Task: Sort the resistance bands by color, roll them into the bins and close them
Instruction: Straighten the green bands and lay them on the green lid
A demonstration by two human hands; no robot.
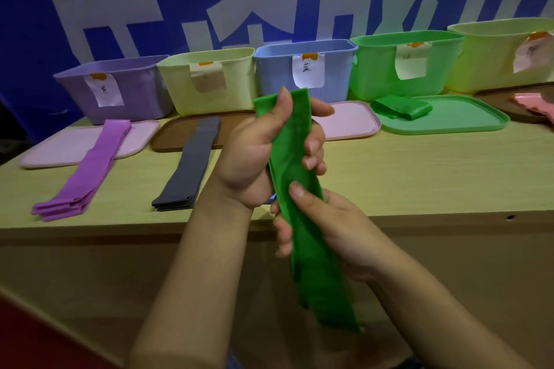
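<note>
A long green resistance band point(314, 263) hangs in front of the table, held in both hands. My left hand point(254, 156) grips its upper end, fingers curled round it. Lower down, my right hand point(326, 228) holds the band with the thumb on its front. A folded green band point(401, 109) lies on the green lid point(467, 120) before the green bin point(404, 66). Purple bands point(84, 174) and dark grey bands point(189, 168) lie stacked on the table. Pink bands point(536, 105) rest at the far right.
Five open bins line the back: purple point(120, 90), pale yellow point(209, 81), blue point(302, 69), green, and pale yellow point(503, 54). Lids lie before them: pink point(54, 150), brown point(177, 135), pink point(350, 120), green, brown point(494, 99). The table's front edge point(120, 228) is near.
</note>
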